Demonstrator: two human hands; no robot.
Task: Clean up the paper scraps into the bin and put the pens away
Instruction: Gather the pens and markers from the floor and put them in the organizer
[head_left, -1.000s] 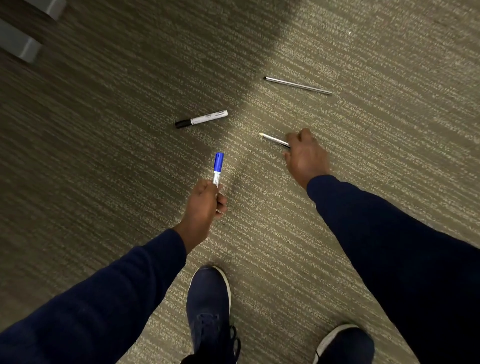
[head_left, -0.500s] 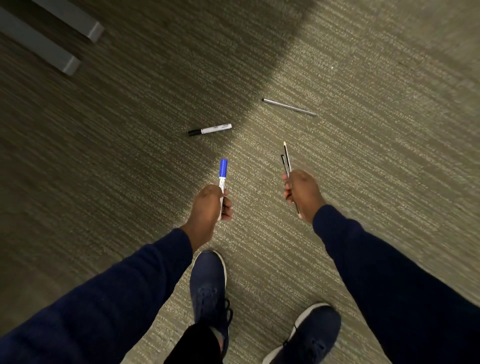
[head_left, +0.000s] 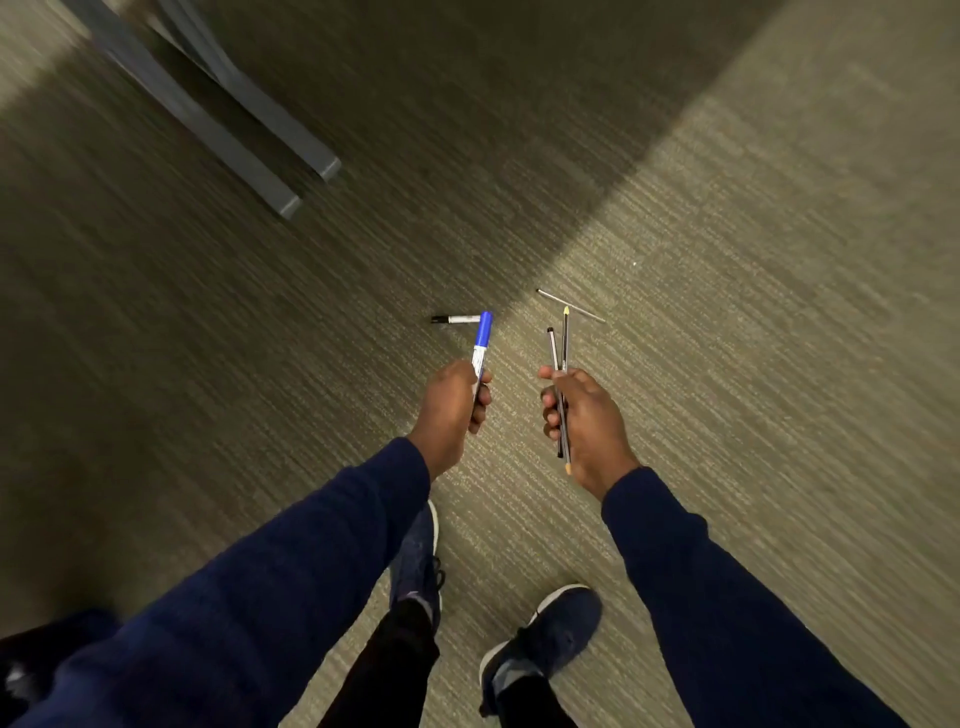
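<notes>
My left hand (head_left: 453, 402) grips a blue-capped marker (head_left: 482, 340), cap pointing away from me. My right hand (head_left: 584, 415) holds two thin pens (head_left: 560, 348) together, one dark-tipped and one with a pale yellow tip. On the carpet beyond my hands lie a black-capped white marker (head_left: 454, 319) and a thin silver pen (head_left: 571, 305). Both hands are raised above the floor, close together. No paper scraps or bin show in this view.
Two grey metal furniture legs (head_left: 223, 114) slant across the carpet at the upper left. My two dark blue shoes (head_left: 543, 639) stand on the carpet below my hands. A shadow covers the upper and left part of the floor.
My right hand picked the yellow-tipped pen off the carpet and lifted it with a second pen. I have risen and stepped back; the pens on the floor look farther away.
</notes>
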